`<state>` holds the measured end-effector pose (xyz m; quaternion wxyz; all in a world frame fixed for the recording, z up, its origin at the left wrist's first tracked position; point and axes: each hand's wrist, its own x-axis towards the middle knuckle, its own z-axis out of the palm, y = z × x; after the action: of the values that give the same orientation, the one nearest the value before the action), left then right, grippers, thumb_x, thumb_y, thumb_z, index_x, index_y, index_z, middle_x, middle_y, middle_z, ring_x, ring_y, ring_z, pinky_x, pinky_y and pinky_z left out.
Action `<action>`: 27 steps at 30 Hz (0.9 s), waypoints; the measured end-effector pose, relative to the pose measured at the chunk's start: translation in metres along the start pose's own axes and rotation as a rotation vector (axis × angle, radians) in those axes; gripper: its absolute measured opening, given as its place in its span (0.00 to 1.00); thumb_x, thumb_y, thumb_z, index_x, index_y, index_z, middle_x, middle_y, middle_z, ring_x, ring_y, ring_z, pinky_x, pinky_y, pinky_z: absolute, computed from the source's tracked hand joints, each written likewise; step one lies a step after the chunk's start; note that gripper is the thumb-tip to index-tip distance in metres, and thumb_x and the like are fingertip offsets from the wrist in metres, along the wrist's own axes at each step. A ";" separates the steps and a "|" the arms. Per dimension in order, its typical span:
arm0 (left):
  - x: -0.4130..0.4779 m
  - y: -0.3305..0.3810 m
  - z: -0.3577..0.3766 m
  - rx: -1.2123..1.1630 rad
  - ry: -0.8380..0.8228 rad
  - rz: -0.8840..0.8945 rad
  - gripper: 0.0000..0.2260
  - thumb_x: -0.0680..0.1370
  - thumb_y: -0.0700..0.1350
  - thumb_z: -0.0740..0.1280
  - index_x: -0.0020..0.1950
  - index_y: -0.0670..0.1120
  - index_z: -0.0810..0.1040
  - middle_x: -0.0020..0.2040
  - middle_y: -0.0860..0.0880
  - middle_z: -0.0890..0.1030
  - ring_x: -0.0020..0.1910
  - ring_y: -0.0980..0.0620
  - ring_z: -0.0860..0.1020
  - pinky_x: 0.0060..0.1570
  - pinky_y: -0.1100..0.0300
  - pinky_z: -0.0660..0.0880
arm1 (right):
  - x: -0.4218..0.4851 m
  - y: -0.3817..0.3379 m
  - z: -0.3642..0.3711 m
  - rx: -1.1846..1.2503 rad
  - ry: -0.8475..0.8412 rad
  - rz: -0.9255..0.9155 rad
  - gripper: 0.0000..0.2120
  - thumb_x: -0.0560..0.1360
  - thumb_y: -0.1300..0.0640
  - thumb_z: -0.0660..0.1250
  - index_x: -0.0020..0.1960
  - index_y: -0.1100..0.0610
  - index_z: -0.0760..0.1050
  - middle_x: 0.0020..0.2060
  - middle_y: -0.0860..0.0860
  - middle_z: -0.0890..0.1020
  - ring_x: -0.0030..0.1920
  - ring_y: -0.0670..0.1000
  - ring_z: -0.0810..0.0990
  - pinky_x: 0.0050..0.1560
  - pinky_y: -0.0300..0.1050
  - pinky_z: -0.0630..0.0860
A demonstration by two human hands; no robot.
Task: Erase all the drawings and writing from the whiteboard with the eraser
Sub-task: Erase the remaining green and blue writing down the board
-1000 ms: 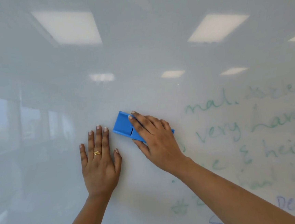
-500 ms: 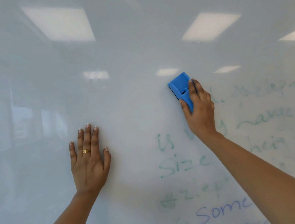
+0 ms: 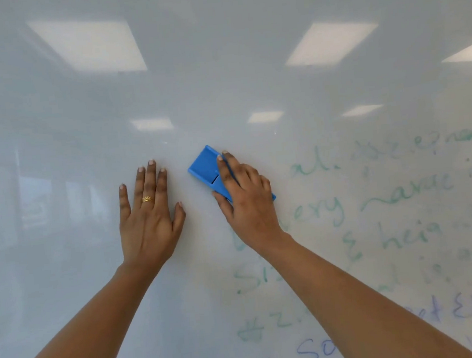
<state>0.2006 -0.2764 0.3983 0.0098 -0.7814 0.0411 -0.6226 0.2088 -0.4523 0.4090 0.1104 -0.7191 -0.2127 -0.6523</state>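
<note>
Two hands on a whiteboard, one of them holding a blue eraser against it.

The right hand grips the eraser, fingers over its top and thumb along its lower edge, pressing it tilted against the board near the middle, just beside the left hand. The left hand lies flat on the board, fingers straight and slightly apart, with a gold ring on one finger. Faded green writing covers the board right of and below the eraser, with blue writing lower down. The board left of the hands is wiped bare, and ceiling lights are reflected across the top.
</note>
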 end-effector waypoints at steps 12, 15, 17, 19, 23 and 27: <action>0.037 0.100 0.004 -0.026 -0.043 0.166 0.27 0.76 0.55 0.51 0.73 0.46 0.65 0.76 0.45 0.59 0.74 0.44 0.57 0.71 0.44 0.50 | 0.005 0.111 -0.041 -0.011 0.075 0.155 0.26 0.75 0.49 0.56 0.69 0.61 0.67 0.67 0.57 0.72 0.56 0.59 0.76 0.52 0.52 0.74; 0.039 0.122 0.009 -0.034 -0.080 0.176 0.27 0.76 0.56 0.50 0.73 0.47 0.65 0.75 0.45 0.61 0.74 0.41 0.58 0.69 0.40 0.54 | 0.002 0.144 -0.052 0.000 0.075 0.220 0.27 0.75 0.48 0.55 0.71 0.60 0.64 0.68 0.57 0.70 0.58 0.61 0.74 0.54 0.55 0.72; 0.038 0.129 0.012 -0.021 -0.072 0.156 0.28 0.76 0.56 0.51 0.73 0.46 0.65 0.74 0.44 0.64 0.73 0.39 0.59 0.67 0.38 0.55 | 0.001 0.165 -0.058 -0.009 0.092 0.265 0.28 0.75 0.48 0.54 0.72 0.60 0.63 0.69 0.57 0.68 0.59 0.62 0.73 0.55 0.56 0.72; 0.036 0.131 0.015 -0.004 -0.057 0.149 0.27 0.76 0.54 0.52 0.73 0.45 0.65 0.73 0.44 0.65 0.73 0.38 0.60 0.67 0.37 0.56 | 0.000 0.180 -0.067 -0.010 0.098 0.330 0.28 0.77 0.48 0.54 0.73 0.59 0.60 0.71 0.56 0.65 0.62 0.61 0.70 0.57 0.57 0.69; 0.034 0.133 0.017 -0.004 -0.046 0.132 0.27 0.76 0.53 0.52 0.73 0.45 0.64 0.73 0.44 0.64 0.73 0.38 0.59 0.67 0.36 0.56 | 0.002 0.188 -0.076 0.001 0.066 0.456 0.26 0.79 0.52 0.58 0.75 0.56 0.56 0.74 0.51 0.59 0.67 0.57 0.64 0.62 0.55 0.65; 0.034 0.138 0.018 -0.036 -0.051 0.097 0.27 0.77 0.54 0.51 0.73 0.45 0.65 0.74 0.45 0.63 0.74 0.39 0.57 0.68 0.36 0.53 | 0.001 0.174 -0.063 -0.069 0.099 0.532 0.25 0.79 0.51 0.54 0.74 0.59 0.59 0.72 0.55 0.63 0.63 0.59 0.68 0.55 0.58 0.68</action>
<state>0.2183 -0.4174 0.4183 0.0268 -0.7942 0.0899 -0.6003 0.2308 -0.6335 0.4388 0.2637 -0.7202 0.0117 -0.6416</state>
